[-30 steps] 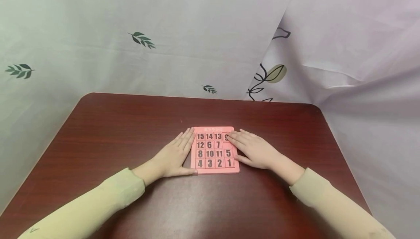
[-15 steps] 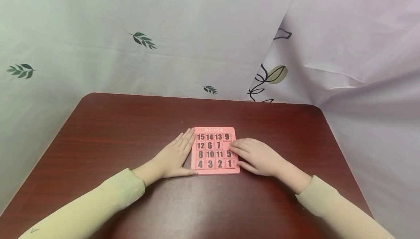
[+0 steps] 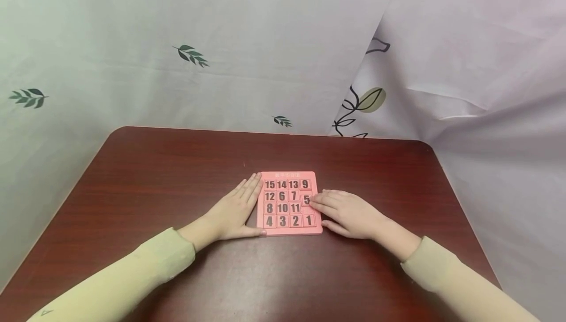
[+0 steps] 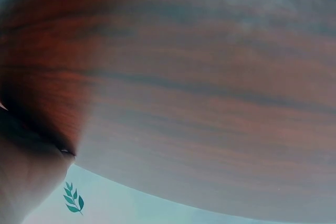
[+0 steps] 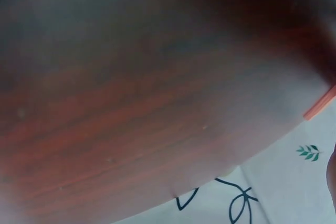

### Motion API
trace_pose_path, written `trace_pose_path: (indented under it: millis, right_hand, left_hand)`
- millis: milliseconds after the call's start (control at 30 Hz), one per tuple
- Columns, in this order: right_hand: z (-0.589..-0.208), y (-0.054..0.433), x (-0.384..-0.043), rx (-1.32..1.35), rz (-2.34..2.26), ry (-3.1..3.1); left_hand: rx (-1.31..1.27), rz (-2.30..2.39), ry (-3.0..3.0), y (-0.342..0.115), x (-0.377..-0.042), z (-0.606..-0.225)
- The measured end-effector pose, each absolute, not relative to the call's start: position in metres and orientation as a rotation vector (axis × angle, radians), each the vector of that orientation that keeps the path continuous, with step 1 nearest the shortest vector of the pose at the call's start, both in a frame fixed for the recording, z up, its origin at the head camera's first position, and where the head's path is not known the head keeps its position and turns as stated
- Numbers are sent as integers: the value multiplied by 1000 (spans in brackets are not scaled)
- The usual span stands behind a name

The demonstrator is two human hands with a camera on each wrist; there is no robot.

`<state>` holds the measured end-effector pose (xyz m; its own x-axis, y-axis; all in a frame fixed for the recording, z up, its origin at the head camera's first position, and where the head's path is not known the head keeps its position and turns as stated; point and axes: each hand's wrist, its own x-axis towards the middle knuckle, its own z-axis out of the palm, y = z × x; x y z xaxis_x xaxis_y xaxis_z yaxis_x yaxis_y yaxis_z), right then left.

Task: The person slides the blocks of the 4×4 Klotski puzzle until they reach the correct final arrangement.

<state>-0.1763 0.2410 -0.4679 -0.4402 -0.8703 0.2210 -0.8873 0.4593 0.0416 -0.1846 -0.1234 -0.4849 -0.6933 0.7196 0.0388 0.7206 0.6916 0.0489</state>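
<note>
A pink number slide puzzle [image 3: 289, 231] lies flat on the table in the head view, its numbered tiles in rows. Along its left edge rest the straight fingers of my left hand [image 3: 230, 214], the thumb touching the lower left corner. My right hand [image 3: 351, 214] reaches in from the right, fingertips on the right side of the 5 tile [image 3: 306, 199]. That tile sits in the right column below the 9 tile [image 3: 305, 184], with a gap between it and the 1 tile [image 3: 309, 220]. The right thumb lies by the puzzle's right edge. In the right wrist view a pink puzzle edge [image 5: 320, 103] shows.
The dark red wooden table [image 3: 177, 164] has rounded far corners. Pale curtains [image 3: 247, 56] with leaf prints hang behind it and at its sides. Both wrist views show mostly blurred tabletop.
My right hand has come down from the 9 tile to the 5 tile. The 5 tile has slid up toward the 9 tile, leaving a gap below. My left hand has stayed put.
</note>
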Motion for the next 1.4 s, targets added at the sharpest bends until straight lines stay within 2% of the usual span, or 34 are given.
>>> trace_pose_path:
  millis: [300, 633, 867, 1400]
  right_hand:
    - [-466, 237, -181, 1419, 104, -2664]
    - [-472, 241, -151, 1651, 267, -2273]
    - [-475, 243, -140, 1687, 253, -2218]
    - [-475, 241, -161, 1572, 244, -2407]
  left_hand:
    - [-1236, -94, -2871, -123, -183, -486]
    - [-1228, -89, -2863, -125, -182, -486]
    - [-1223, -88, -2868, -126, -184, -487]
    - [-1223, -102, -2873, -126, -184, -487]
